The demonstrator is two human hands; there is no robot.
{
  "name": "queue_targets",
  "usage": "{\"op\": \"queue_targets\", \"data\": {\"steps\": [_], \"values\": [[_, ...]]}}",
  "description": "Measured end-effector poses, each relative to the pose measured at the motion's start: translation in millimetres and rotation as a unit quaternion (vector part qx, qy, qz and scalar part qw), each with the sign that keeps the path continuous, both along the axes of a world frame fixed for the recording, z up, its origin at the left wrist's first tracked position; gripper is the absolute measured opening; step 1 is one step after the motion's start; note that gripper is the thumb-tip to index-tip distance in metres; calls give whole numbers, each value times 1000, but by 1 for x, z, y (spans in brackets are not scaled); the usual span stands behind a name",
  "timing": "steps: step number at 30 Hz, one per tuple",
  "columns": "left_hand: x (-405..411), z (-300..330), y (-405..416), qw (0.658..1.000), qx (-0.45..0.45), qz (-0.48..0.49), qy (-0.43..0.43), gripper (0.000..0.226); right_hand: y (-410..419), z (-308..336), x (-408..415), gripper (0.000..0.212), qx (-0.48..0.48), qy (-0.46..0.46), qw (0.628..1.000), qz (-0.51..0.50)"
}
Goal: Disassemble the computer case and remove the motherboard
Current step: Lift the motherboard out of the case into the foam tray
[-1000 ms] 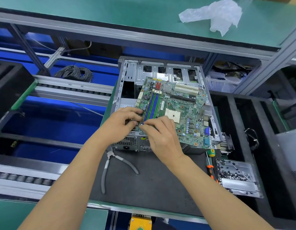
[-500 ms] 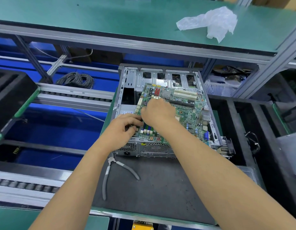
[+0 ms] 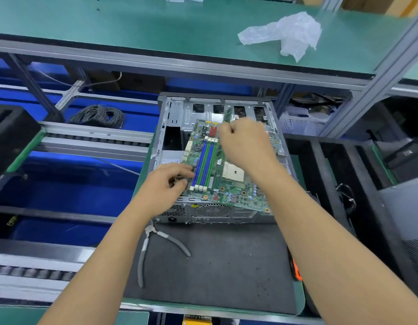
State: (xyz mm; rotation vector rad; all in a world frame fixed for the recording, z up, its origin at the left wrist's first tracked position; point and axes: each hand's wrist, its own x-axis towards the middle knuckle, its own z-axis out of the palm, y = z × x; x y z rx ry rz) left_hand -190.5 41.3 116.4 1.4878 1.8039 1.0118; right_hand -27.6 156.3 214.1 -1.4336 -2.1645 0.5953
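Nearest you, grey-handled pliers (image 3: 161, 249) lie on the dark mat (image 3: 226, 273). Your left hand (image 3: 165, 188) pinches the green motherboard (image 3: 229, 177) tilted in the open grey metal case (image 3: 179, 113); your right hand (image 3: 245, 144) grips a memory stick (image 3: 227, 114). Beyond, crumpled clear plastic (image 3: 287, 34) lies on the green shelf (image 3: 133, 26).

The motherboard (image 3: 229, 181) is green, its memory slots (image 3: 204, 165) striped blue and green with white end clips, a beige square socket (image 3: 233, 172) beside them; a red patch (image 3: 213, 130) sits near its far edge. The computer case (image 3: 203, 212) is bare grey metal (round vent holes dotting its near face); the mat (image 3: 215, 273) is dark grey; the pliers (image 3: 154, 249) have grey handles; the upper shelf (image 3: 133, 26) is green, bearing a white translucent bag (image 3: 290, 35).
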Motion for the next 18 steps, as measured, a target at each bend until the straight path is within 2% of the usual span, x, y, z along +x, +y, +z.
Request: {"op": "queue_targets", "data": {"steps": [5, 7, 10, 13, 18], "values": [[15, 1, 6, 996, 16, 78, -26, 22, 3, -5, 93, 55, 76, 45, 992, -90], [26, 5, 11, 993, 61, 98, 0, 24, 10, -16, 136, 53, 93, 53, 984, -144], [47, 12, 20, 984, 139, 101, 37, 27, 28, -47, 194, 47, 26, 7, 979, -201], [68, 15, 31, 985, 156, 71, 29, 28, 41, -90, 231, 44, -74, -61, 968, -231], [99, 15, 43, 985, 152, 13, 87, 24, 48, -150, 243, 31, -202, 19, 950, -237]]}}
